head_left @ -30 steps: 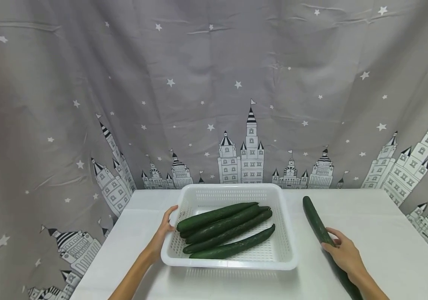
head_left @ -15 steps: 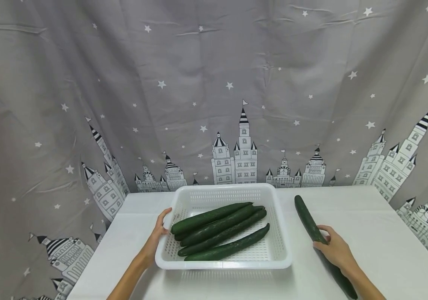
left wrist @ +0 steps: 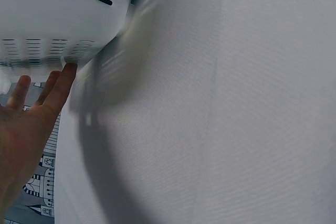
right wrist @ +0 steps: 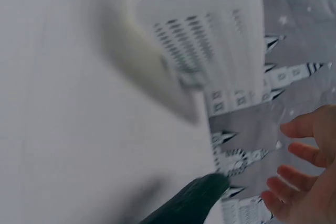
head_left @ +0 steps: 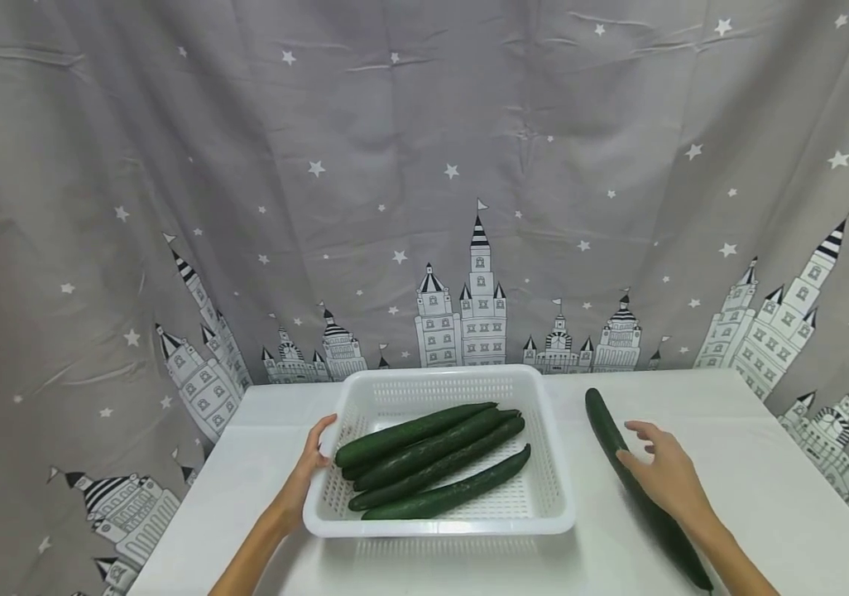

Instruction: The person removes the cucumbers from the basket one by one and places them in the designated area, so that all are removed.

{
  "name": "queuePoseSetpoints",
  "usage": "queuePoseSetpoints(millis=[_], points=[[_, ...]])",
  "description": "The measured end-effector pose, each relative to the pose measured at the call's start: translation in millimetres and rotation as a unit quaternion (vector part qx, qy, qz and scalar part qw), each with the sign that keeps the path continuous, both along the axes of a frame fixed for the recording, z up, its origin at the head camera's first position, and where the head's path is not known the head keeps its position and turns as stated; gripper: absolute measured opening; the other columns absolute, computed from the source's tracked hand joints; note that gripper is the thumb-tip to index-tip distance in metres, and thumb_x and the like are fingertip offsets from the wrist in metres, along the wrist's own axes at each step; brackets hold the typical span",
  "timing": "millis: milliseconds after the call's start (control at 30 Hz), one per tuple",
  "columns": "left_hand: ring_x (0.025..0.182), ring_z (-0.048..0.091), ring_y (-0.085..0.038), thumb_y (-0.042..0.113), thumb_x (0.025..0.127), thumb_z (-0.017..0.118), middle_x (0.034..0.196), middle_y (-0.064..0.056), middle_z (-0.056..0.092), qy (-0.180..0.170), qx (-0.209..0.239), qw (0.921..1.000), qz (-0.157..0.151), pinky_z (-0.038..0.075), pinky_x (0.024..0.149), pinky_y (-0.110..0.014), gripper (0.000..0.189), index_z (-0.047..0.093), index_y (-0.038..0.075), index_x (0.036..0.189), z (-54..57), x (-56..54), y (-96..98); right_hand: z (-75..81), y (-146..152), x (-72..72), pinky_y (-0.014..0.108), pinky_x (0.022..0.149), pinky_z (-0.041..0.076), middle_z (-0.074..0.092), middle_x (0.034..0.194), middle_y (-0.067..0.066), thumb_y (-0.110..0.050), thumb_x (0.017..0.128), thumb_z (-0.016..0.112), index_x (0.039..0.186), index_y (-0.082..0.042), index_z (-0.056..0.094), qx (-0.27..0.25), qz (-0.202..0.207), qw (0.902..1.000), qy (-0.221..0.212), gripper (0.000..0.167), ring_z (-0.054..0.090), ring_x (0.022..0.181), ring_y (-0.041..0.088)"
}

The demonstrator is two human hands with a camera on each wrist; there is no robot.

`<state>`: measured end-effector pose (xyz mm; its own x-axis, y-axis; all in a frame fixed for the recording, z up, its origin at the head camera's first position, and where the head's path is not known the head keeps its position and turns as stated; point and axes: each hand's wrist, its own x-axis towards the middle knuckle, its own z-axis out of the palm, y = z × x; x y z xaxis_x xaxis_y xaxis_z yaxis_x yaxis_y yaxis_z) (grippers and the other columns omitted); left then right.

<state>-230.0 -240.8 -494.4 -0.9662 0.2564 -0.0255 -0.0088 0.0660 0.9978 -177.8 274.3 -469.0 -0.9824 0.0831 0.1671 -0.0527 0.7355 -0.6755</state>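
A white plastic basket (head_left: 439, 527) with slotted walls holds several long green cucumbers (head_left: 432, 451). At its left side my left hand (head_left: 305, 472) touches the rim; in the left wrist view its fingers (left wrist: 60, 90) look straight against the slotted wall. One more cucumber (head_left: 621, 463) lies slantwise on the table, to the right of the basket. Just over it hovers my right hand (head_left: 666, 476), fingers spread and holding nothing. The right wrist view shows that hand's loose fingers (right wrist: 296, 178) apart from the dark cucumber end (right wrist: 197, 195).
A white table (head_left: 752, 463) carries everything. Behind it hangs a grey curtain (head_left: 365, 207) printed with castles and stars. White table surface lies between the basket and the single cucumber.
My right hand has let go of the single cucumber and lifted slightly off it. The head view has shifted a little. My left hand stays at the basket's side.
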Motion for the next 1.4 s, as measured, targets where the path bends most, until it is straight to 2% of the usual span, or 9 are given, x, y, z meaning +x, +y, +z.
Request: queuePoseSetpoints(millis=[167,367,500,667,833,900,1067,1267,1400], points=[[0.138,0.026,-0.053,0.018,0.087,0.031,0.16,-0.023,0.01,-0.003,-0.006,1.0,0.004,0.036,0.099,-0.059,0.073,0.008,0.025,0.156,0.5,0.1,-1.2,32.7,-30.2,-4.1,0.055,0.093,0.047,0.057,0.131,0.026,-0.008,0.093,0.068,0.13,0.002,0.058,-0.028,0.065,0.994,0.083,0.039,0.057,0.116,0.045],[0.14,0.022,-0.055,0.018,0.088,0.032,0.161,-0.023,0.007,0.003,-0.018,0.9998,-0.005,0.033,0.101,-0.063,0.074,0.006,0.024,0.157,0.2,0.0,0.6,47.1,-70.4,-13.4,0.047,0.094,0.049,0.065,0.124,0.011,-0.004,0.089,0.071,0.124,-0.005,0.065,-0.041,0.187,0.9753,0.109,0.035,0.061,0.115,0.032],[0.139,0.025,-0.054,0.018,0.087,0.032,0.161,-0.023,0.009,0.001,-0.014,0.9999,-0.004,0.035,0.099,-0.061,0.074,0.007,0.025,0.156,0.7,-0.6,0.7,46.1,-93.3,-21.4,0.042,0.095,0.049,0.065,0.124,0.006,-0.003,0.09,0.07,0.124,-0.006,0.065,-0.049,0.285,0.954,0.081,0.035,0.06,0.116,0.028],[0.137,0.027,-0.054,0.017,0.087,0.031,0.16,-0.023,0.01,0.007,-0.014,0.9999,-0.001,0.037,0.096,-0.059,0.073,0.008,0.024,0.156,0.7,-0.4,-1.1,36.7,-121.6,-30.3,0.045,0.096,0.048,0.065,0.124,0.009,-0.004,0.091,0.069,0.125,-0.005,0.063,-0.051,0.369,0.9281,0.005,0.035,0.06,0.116,0.03],[0.136,0.027,-0.055,0.017,0.087,0.031,0.16,-0.023,0.01,0.006,-0.007,1.0,-0.002,0.038,0.095,-0.058,0.072,0.008,0.024,0.156,-0.9,-0.4,0.7,22.6,-144.4,-37.5,0.044,0.095,0.048,0.066,0.12,0.006,-0.003,0.09,0.07,0.122,-0.006,0.066,-0.007,0.403,0.9145,-0.038,0.032,0.059,0.115,0.025],[0.136,0.028,-0.054,0.016,0.087,0.031,0.159,-0.024,0.011,0.003,0.0,1.0,-0.004,0.038,0.095,-0.057,0.073,0.008,0.024,0.156,-2.2,-0.5,2.1,15.7,-149.9,-40.2,0.04,0.095,0.048,0.067,0.118,0.002,-0.003,0.089,0.071,0.119,-0.008,0.067,0.014,0.404,0.9135,-0.045,0.031,0.06,0.114,0.019],[0.138,0.025,-0.054,0.015,0.087,0.031,0.16,-0.023,0.009,0.001,0.004,1.0,-0.009,0.036,0.097,-0.058,0.073,0.007,0.024,0.156,-3.1,-0.4,3.0,4.2,-161.7,-46.6,0.032,0.093,0.048,0.068,0.113,-0.006,-0.003,0.087,0.073,0.114,-0.011,0.071,0.058,0.424,0.902,-0.053,0.029,0.061,0.111,0.013],[0.137,0.026,-0.055,0.017,0.088,0.03,0.16,-0.024,0.01,0.009,-0.005,0.9999,-0.003,0.037,0.096,-0.058,0.073,0.007,0.024,0.156,-2.4,0.1,1.8,3.3,-172.8,-55.1,0.025,0.09,0.047,0.068,0.107,-0.008,-0.003,0.085,0.075,0.112,-0.014,0.072,0.088,0.449,0.8866,-0.068,0.03,0.06,0.102,0.008],[0.136,0.029,-0.054,0.017,0.088,0.031,0.159,-0.024,0.013,0.004,0.002,1.0,-0.001,0.039,0.094,-0.057,0.072,0.008,0.025,0.156,-1.5,0.3,2.3,3.8,-175.7,-60.6,0.027,0.09,0.046,0.066,0.109,-0.007,-0.003,0.084,0.076,0.113,-0.018,0.071,0.114,0.449,0.882,-0.088,0.033,0.059,0.104,0.01]])
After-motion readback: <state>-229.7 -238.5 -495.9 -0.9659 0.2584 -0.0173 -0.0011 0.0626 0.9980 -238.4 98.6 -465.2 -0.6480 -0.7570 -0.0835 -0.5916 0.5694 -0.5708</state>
